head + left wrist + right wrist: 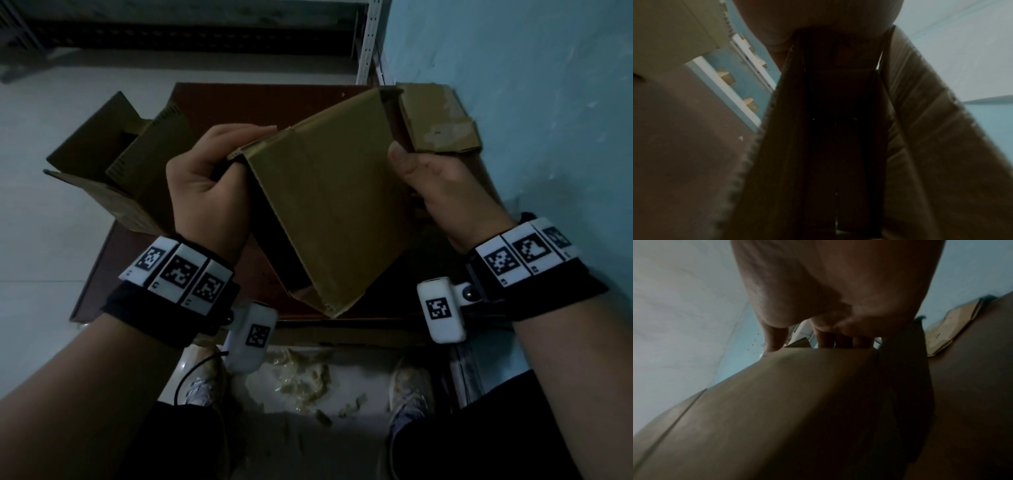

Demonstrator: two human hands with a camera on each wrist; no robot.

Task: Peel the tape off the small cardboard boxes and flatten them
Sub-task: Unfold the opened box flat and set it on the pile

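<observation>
I hold a brown cardboard box [329, 202] tilted in the air over a dark red-brown table [219, 99]. Its near end is open and dark inside. My left hand [209, 171] grips its left top corner, fingers curled over the edge. My right hand [431, 185] pinches the right edge, thumb on the upper face and fingers underneath. The left wrist view looks along the box's dark inside [838, 129]. In the right wrist view, the right hand's fingers [826, 339] curl over the box edge [797, 386].
An open cardboard box [116, 164] stands at the table's left end. Flattened cardboard [442, 116] lies at the back right by the blue wall [531, 85]. Peeled tape scraps [305, 377] litter the floor between my shoes. A metal shelf upright [370, 37] rises behind.
</observation>
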